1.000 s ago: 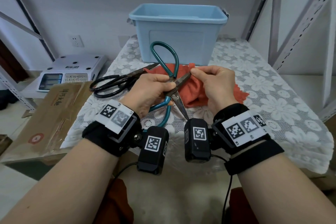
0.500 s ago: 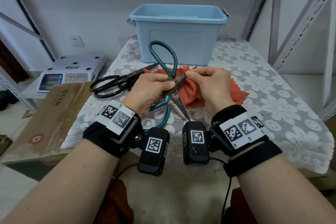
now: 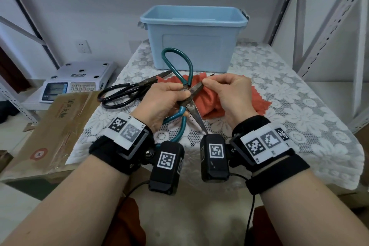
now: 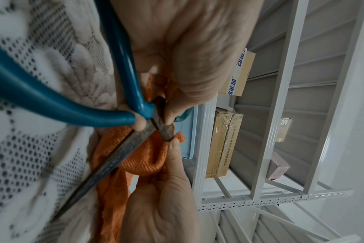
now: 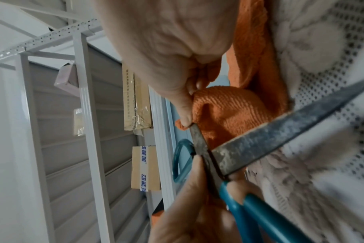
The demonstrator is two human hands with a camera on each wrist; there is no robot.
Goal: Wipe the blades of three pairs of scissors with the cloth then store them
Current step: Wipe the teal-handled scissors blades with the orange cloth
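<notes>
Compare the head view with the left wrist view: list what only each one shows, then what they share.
Only the head view: the black scissors lying on the lace tablecloth, the whole blue bin, a scale and a cardboard box.

Only the left wrist view: taped cartons on the metal shelving behind.

Both: the left hand gripping the open teal scissors near the pivot, the right hand pinching one blade with the orange cloth.

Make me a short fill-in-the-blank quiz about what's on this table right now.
1. The left hand grips the scissors with ____ handles.
2. The right hand holds an ____ cloth.
3. The black scissors lie on the lace ____.
4. Behind the hands stands a light blue ____.

Missing words: teal; orange; tablecloth; bin
</notes>
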